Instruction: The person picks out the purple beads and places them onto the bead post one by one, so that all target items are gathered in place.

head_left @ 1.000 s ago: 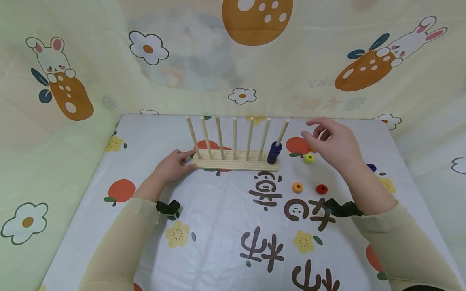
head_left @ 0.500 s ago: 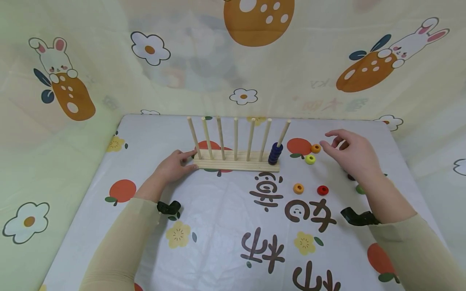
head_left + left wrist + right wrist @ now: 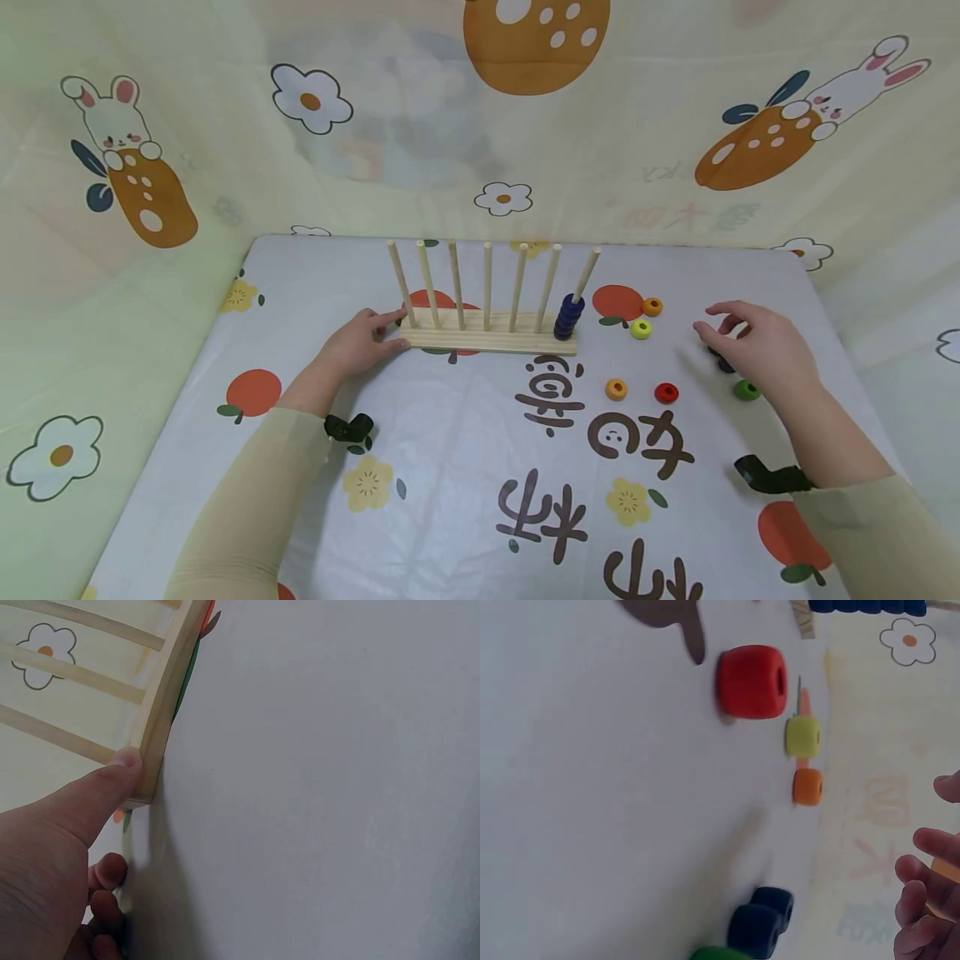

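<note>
Nearest you, large brown characters [image 3: 540, 517] run across the white tablecloth [image 3: 442, 433]; you may see them plainly, but I cannot say how they read. Beyond them lie an amber bead [image 3: 617, 389], a red bead [image 3: 667, 392] and a green bead [image 3: 746, 390]. Your right hand [image 3: 768, 350] hangs just above the green one, thumb and fingers loosely bent and apart, with nothing between them. From the head, your fingers partly cover the dark beads [image 3: 754, 930] below; your right wrist view shows two, touching on the cloth, apart from your fingertips. Your left hand [image 3: 356, 346] pinches the left end of the seven-rod wooden rack [image 3: 487, 333]; the left wrist view shows your thumb pressed on its edge beside the end rod. Blue beads [image 3: 568, 317] are stacked on the rightmost rod. Farther back, a yellow-green bead [image 3: 641, 329] lies near an orange bead [image 3: 652, 307]. The backdrop [image 3: 420, 167] shows faint reversed lettering, too pale to read.
</note>
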`<state>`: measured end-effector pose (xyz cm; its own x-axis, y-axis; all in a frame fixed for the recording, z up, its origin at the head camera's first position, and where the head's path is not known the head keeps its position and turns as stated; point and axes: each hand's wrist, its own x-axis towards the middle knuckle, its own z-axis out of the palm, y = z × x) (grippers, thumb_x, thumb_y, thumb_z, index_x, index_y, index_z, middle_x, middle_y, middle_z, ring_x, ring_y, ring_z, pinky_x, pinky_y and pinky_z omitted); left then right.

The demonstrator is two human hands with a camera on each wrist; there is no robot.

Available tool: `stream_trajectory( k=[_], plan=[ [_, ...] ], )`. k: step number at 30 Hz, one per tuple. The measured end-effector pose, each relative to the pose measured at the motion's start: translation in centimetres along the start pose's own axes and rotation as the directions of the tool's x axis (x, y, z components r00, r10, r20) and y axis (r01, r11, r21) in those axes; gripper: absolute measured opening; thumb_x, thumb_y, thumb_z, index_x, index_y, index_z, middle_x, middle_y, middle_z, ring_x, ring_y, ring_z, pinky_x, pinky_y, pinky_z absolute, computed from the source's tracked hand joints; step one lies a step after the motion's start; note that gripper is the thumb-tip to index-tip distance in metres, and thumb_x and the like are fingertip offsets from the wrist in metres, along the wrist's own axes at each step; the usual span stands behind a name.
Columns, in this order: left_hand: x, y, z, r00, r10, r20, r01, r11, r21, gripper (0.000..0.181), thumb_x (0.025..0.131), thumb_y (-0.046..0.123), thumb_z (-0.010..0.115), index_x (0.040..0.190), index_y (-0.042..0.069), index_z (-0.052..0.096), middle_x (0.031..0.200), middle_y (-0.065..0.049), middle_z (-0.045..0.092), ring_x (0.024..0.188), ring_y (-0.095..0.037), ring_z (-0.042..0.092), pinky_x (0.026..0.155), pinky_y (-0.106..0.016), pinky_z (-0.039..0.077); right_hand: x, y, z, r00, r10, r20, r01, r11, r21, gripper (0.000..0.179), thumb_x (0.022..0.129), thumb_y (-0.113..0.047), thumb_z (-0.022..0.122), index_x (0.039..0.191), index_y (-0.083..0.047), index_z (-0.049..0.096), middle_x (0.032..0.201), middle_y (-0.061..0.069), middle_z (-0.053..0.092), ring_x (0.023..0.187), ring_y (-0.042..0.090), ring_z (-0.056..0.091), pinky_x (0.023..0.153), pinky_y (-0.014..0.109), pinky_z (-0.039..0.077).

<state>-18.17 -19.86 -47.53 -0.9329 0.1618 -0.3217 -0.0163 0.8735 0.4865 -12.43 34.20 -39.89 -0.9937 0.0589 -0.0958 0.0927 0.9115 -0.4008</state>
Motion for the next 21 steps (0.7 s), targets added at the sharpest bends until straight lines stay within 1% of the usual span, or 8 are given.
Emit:
stream_trajectory(
  k=[7,13,21],
  plan=[
    [0.0,0.0,0.0,1.000,-0.004,-0.005,0.004,1.000,-0.002,0.065,0.091,0.047,0.069,0.150,0.039,0.042,0.110,-0.008,0.048,0.094,-0.026,0.048,0.080,-0.041,0.041,-0.8,1.9,0.6,0.999,0.034,0.028,-0.033,0.999,-0.015,0.056,0.095,-0.050,0.060,0.128,-0.005,0.059,0.103,0.016,0.059,0.091,0.035,0.050,0.059,0.034,0.042],
    [-0.1,0.2,-0.1,1.000,-0.003,-0.002,0.003,1.000,-0.004,0.066,0.092,0.047,0.068,0.151,0.038,0.041,0.110,-0.008,0.048,0.093,-0.026,0.048,0.079,-0.041,0.040,-1.4,3.7,1.0,0.997,0.058,0.052,-0.057,0.998,-0.030,0.058,0.095,-0.050,0.059,0.127,-0.003,0.058,0.104,0.019,0.059,0.088,0.034,0.051,0.056,0.032,0.042],
    [-0.2,0.2,-0.2,1.000,-0.005,0.001,0.005,1.000,-0.006,0.066,0.092,0.047,0.068,0.151,0.038,0.041,0.110,-0.008,0.048,0.093,-0.026,0.048,0.079,-0.040,0.040,-1.9,5.4,1.1,0.991,0.102,0.089,-0.097,0.994,-0.052,0.061,0.095,-0.051,0.059,0.128,0.000,0.055,0.109,0.024,0.057,0.090,0.038,0.051,0.057,0.033,0.041]
  ],
)
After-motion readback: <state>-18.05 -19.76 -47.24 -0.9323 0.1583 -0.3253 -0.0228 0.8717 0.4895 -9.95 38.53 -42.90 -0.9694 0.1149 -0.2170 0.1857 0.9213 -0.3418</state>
